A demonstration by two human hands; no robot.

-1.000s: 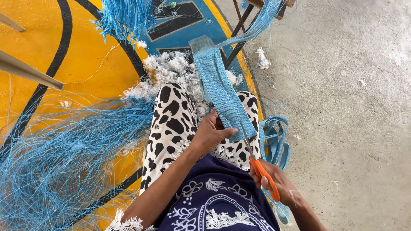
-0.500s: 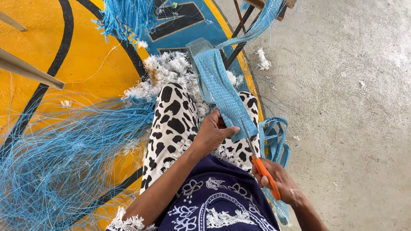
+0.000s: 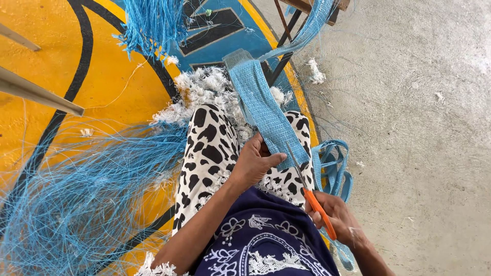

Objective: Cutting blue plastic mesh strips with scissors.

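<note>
Blue woven strap [image 3: 263,110] runs down from the wooden frame [image 3: 307,5] at the top edge onto your lap, lying across the black-and-white spotted trousers [image 3: 209,148]. Your left hand [image 3: 254,164] is closed on the strap's lower end, thumb over its face and fingers curled under it. Your right hand [image 3: 335,217] is wrapped around the orange handles of the scissors [image 3: 311,197], whose blades point up to the strap's right edge just beside your left thumb; you cannot tell from here how far the blades are apart. More strap lies in loops [image 3: 332,168] on the concrete floor [image 3: 419,128] by your right knee. Loose blue threads [image 3: 76,204] spread over the yellow painted floor [image 3: 117,76] at the left, and white fluff [image 3: 204,89] is heaped beyond your knees.
</note>
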